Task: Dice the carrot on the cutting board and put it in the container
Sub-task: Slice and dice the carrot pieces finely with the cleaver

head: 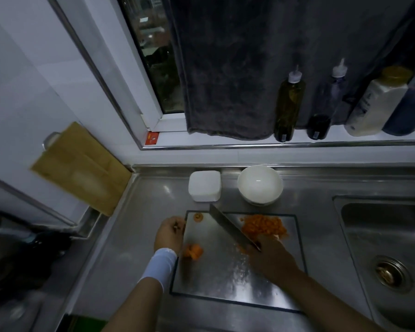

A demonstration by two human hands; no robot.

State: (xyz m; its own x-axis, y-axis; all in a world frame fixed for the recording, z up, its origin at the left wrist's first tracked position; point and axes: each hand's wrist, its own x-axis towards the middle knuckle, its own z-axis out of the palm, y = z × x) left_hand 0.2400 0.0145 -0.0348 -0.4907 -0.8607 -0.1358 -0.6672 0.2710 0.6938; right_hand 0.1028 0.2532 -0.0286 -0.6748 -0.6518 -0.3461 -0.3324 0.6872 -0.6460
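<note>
Both forearms reach in from the near edge. The right hand is wrapped round the handle of a knife, whose blade slants across the cutting board with its tip toward the far left. Just right of the blade, a heap of diced carrot lies on the board's far right part. An uncut carrot chunk sits at the board's left edge, and a small carrot end lies in the far left corner. The left hand, with a white wristband below it, rests at the board's left edge with fingers curled in; whether it pinches anything I cannot tell.

Beyond the board on the steel desk stand a white square container and, just beside it, a white bowl. To the right is a sink. Bottles line the window ledge next to a hanging dark towel. A wooden board leans against the left wall.
</note>
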